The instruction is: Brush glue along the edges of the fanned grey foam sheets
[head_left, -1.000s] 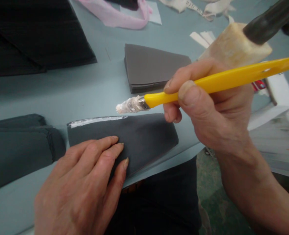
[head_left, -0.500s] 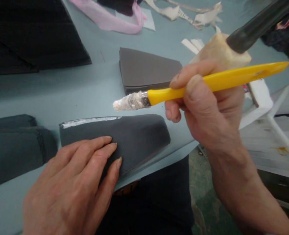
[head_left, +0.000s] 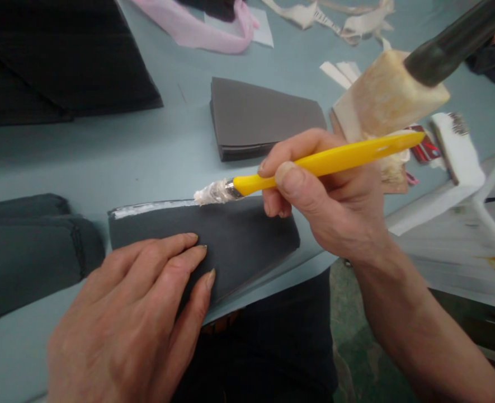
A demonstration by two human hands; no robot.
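A yellow-handled brush (head_left: 331, 162) is pinched in my right hand (head_left: 335, 196), its bristles (head_left: 214, 193) caked with white paste. The bristle tip meets the upper edge of a dark tapered fabric piece (head_left: 247, 240), at the right end of a white paste strip (head_left: 155, 208) that runs along that edge. My left hand (head_left: 133, 313) lies flat on the fabric piece, fingers outstretched and holding nothing. Whether the dark piece is a single layer or a stack I cannot tell.
Behind the brush sits a stack of grey tapered pieces (head_left: 268, 117). Folded dark pieces (head_left: 29, 246) lie at left, below a large black stack (head_left: 62, 61). A pale block with a dark handle (head_left: 398, 95) stands at right. Pink cloth (head_left: 197, 28) and fabric strips lie farther back.
The brush in my right hand has come down and left, from above the dark piece onto its upper edge. My left hand stays flat on the piece. The view has shifted slightly.
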